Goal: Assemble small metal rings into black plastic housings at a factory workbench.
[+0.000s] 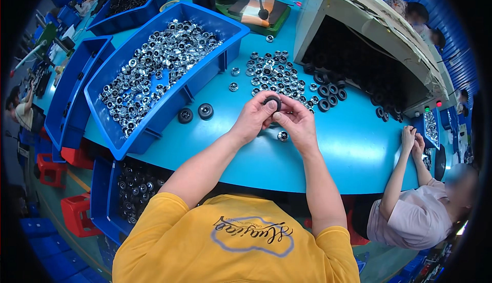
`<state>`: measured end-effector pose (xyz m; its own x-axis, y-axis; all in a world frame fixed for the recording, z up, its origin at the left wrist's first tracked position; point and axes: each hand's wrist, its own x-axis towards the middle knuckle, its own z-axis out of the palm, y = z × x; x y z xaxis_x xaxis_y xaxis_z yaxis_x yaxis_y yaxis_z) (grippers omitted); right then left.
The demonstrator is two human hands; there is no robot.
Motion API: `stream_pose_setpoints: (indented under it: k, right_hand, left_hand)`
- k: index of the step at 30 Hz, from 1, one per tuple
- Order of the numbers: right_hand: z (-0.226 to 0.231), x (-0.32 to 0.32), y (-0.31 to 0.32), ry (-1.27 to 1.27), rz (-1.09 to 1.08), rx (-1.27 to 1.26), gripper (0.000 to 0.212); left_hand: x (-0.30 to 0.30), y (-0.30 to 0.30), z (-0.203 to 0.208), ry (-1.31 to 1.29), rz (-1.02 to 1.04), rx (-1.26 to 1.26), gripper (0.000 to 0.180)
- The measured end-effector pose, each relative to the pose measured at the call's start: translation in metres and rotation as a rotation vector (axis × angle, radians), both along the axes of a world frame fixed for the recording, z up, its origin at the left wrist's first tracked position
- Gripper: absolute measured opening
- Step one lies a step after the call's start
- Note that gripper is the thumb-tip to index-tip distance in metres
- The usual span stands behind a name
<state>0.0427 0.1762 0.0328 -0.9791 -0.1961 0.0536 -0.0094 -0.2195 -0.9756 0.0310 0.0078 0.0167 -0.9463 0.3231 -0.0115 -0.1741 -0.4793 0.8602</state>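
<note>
Both my hands meet over the middle of the table and grip one small black rubber tire (272, 100). My left hand (251, 117) closes on its left side with thumb and fingers. On the other side, the thumb and fingers of my right hand (299, 125) press against it. Whether a hub sits inside the tire is hidden. Just below my hands lies a single chrome wheel hub (282, 136). A loose heap of chrome hubs (271, 73) spreads beyond my fingers. Left of my left hand, two wheels with black tires (205, 111) rest on the table.
A large blue bin (177, 86) of chrome hubs stands at the left. Black tires (328, 96) spill from a pale box-like machine (353, 32) at the right. Below the table's edge sits a blue crate (105, 196) of wheels. A co-worker (415, 206) sits at the right.
</note>
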Motion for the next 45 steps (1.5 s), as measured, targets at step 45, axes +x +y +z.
stream_pose_setpoints:
  k: [45]
  right_hand:
    - [-0.002,-0.004,0.007,-0.166,-0.001,-0.143,0.041]
  left_hand:
    - [0.006,0.01,0.006,0.71,0.266,-0.674,0.06]
